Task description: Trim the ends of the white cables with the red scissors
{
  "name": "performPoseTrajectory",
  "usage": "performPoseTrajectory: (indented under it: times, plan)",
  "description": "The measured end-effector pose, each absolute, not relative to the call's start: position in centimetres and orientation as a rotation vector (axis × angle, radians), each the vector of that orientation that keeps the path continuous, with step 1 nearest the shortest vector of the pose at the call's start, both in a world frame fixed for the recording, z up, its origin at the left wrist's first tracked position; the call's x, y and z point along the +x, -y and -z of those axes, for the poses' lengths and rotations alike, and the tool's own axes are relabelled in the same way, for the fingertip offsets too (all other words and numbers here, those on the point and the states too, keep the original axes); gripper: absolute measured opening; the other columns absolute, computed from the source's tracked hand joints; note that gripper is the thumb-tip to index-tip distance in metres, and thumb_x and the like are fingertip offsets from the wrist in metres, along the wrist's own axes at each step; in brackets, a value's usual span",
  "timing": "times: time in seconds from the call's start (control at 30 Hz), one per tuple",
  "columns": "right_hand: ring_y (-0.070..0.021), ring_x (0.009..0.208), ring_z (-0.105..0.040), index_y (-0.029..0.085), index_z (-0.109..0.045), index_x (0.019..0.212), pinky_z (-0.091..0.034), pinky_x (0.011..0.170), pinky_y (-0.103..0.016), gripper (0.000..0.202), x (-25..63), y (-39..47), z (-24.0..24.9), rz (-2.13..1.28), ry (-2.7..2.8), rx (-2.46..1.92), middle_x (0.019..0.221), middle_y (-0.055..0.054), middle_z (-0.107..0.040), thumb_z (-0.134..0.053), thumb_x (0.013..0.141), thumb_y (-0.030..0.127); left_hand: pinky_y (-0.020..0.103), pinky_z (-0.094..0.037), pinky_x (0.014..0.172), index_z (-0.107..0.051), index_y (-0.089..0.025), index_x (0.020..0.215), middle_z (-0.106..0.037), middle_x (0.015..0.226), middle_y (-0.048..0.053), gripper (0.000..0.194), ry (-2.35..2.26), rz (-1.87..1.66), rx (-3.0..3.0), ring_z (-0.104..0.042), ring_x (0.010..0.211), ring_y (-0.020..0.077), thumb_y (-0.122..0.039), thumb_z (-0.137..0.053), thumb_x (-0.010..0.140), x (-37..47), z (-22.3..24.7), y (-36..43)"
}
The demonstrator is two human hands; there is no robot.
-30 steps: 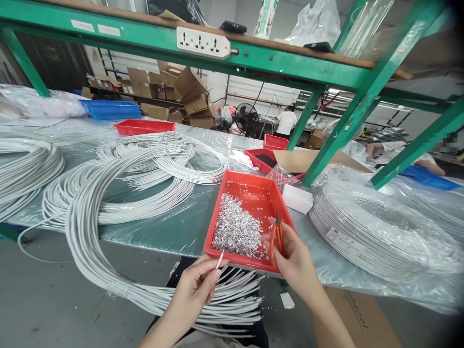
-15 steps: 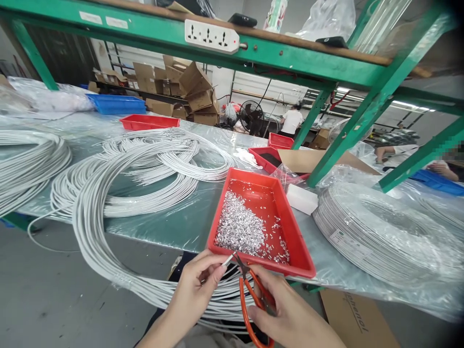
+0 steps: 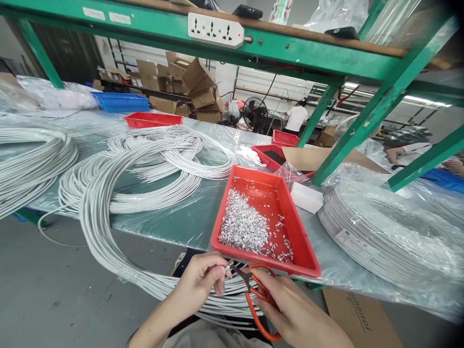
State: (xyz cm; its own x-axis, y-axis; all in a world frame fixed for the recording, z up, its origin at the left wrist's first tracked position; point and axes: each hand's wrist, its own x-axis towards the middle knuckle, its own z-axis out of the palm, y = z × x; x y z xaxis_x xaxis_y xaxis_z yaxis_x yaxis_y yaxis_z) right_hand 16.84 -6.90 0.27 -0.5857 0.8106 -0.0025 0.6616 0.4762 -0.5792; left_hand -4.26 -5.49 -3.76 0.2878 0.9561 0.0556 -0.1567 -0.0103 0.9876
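Note:
Pinched in the fingers of my left hand (image 3: 205, 278) is the end of a grey cable, its tip just showing past the fingertips. My right hand (image 3: 286, 299) grips scissors (image 3: 261, 304) with orange handles and short dark blades. The blade tips are at the cable tip; whether they touch it I cannot tell. Below and behind my hands runs a thick bundle of grey cables (image 3: 97, 232), looping up onto the table. Just beyond my hands stands a red tray (image 3: 302, 241) holding a heap of small shiny metal pieces (image 3: 241, 224).
A wrapped cable coil (image 3: 362, 241) and a white block (image 3: 306, 197) lie to the right. More cable coils (image 3: 32, 164) lie left. A green shelf frame (image 3: 308, 60) with a power strip (image 3: 215, 30) crosses above. A person in white (image 3: 296, 118) is in the background.
The scissors have turned, their handles swinging further apart, and the left fingers have closed nearer the cable's end, so less of it shows. The whole view has shifted slightly.

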Motion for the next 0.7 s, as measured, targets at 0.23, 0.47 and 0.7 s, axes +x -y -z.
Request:
performPoseTrajectory:
  times: [0.23,0.47,0.7]
  plan:
    - [-0.0198,0.068,-0.055,0.023,-0.059,0.102,-0.046,0.062,-0.028,0.02,16.8,6.7,-0.7,-1.142,2.188,-1.168,0.075,-0.002,-0.061,-0.052,0.083,0.024,0.017,-0.031,0.031,-0.055,-0.013,0.061,-0.047,0.039,-0.003,0.043,-0.759,-0.977,1.046,-0.043,0.029,0.0084,-0.055,-0.058,0.07,-4.1,4.3,5.3]
    - [-0.0109,0.047,-0.039,0.016,-0.063,0.071,-0.033,0.048,-0.023,0.023,12.9,6.8,1.0,-1.551,1.309,-0.985,0.051,0.006,-0.046,-0.075,0.064,0.035,0.021,-0.039,0.046,-0.057,-0.013,0.063,-0.052,0.049,0.0,0.034,-0.893,-0.943,1.392,-0.05,0.043,0.0108,-0.039,-0.048,0.083,-3.6,3.4,6.4]
    - [-0.006,0.033,-0.013,0.022,-0.04,0.057,-0.02,0.038,-0.022,0.037,10.7,6.6,2.6,-1.799,1.032,-0.871,0.035,0.014,-0.019,-0.061,0.072,0.049,0.021,-0.038,0.053,-0.062,-0.015,0.073,-0.051,0.065,0.002,0.024,-0.95,-0.937,1.703,-0.049,0.057,0.0117,-0.022,-0.043,0.086,-4.1,3.0,6.9]
